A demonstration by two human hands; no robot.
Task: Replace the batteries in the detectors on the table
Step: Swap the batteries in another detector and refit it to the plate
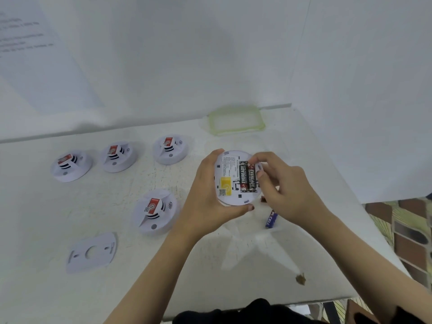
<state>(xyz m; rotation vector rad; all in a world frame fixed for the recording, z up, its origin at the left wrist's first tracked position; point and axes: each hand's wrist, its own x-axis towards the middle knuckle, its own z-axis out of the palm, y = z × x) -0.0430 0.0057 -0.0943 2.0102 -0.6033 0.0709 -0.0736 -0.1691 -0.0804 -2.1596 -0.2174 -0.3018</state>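
Note:
My left hand [205,195] holds a round white detector [230,181] above the table with its back facing me. Two black batteries [247,177] lie side by side in its open compartment. My right hand [280,185] pinches the right-hand battery at its top and side with the fingertips. A blue battery [271,219] lies loose on the table just below the right hand. A white cover plate [92,252] lies flat at the front left. Several other white detectors rest face up: one [155,211] left of my hands and three in a row behind it [71,164] [119,155] [170,148].
A shallow tray with a green rim [236,120] sits at the back by the wall. A small brown scrap [300,279] lies near the table's front right edge. White walls close the back and right side. Tiled floor [406,230] shows past the right edge.

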